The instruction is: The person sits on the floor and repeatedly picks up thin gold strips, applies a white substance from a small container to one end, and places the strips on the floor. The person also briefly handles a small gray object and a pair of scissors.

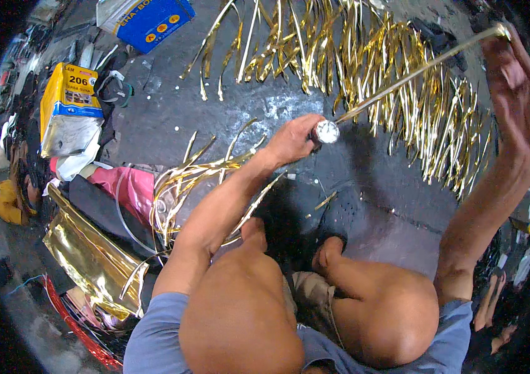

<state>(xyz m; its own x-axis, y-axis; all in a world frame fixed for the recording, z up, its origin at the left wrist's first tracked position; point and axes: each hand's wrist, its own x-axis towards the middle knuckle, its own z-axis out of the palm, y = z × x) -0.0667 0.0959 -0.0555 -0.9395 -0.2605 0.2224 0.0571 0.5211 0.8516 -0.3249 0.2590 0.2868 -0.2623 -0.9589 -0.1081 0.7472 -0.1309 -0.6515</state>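
My left hand (pixel 295 138) is closed around a small round roll of tape (pixel 326 131), its whitish end facing up. From the roll a narrow, shiny strip (pixel 417 73) stretches taut to the upper right. There my right hand (pixel 506 75), raised and slightly blurred, pinches the strip's far end. Under and behind the strip lies a long fringe of gold foil strips (pixel 402 118) spread over the dark floor. Beneath my left forearm sits a loose bunch of gold strips (pixel 181 187).
Yellow-and-blue boxes (pixel 72 112) (pixel 153 28) stand at the left and far left. A pink sheet (pixel 131 190), a folded gold foil sheet (pixel 94 252) and a red shiny strand (pixel 75 321) lie on my left. My bent knees (pixel 234 311) are close in front. Scraps clutter the right edge.
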